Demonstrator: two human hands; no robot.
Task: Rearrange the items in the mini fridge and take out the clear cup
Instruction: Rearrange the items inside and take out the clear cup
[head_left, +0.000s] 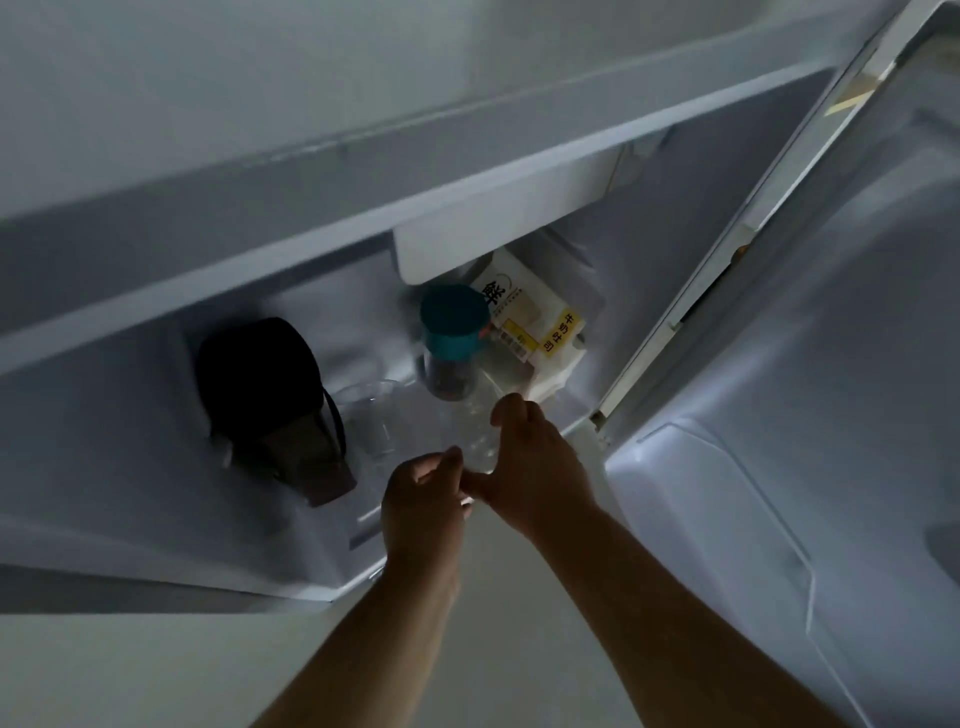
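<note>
In the open mini fridge (291, 551), my right hand (535, 467) is wrapped around a clear plastic container (475, 426) that leans on the fridge floor near the front. Its fingers lie over the top and its thumb sits beneath. My left hand (421, 504) is curled, with its fingertips at the container's near end. A clear cup (374, 415) stands just left of it, untouched. Behind is a jar with a teal lid (452, 332).
A dark bottle with a black cap and strap (270, 400) leans at the left. A white and yellow bread bag (535, 322) lies at the back right. The fridge door (779, 415) stands open on the right. A white shelf (363, 197) overhangs the compartment.
</note>
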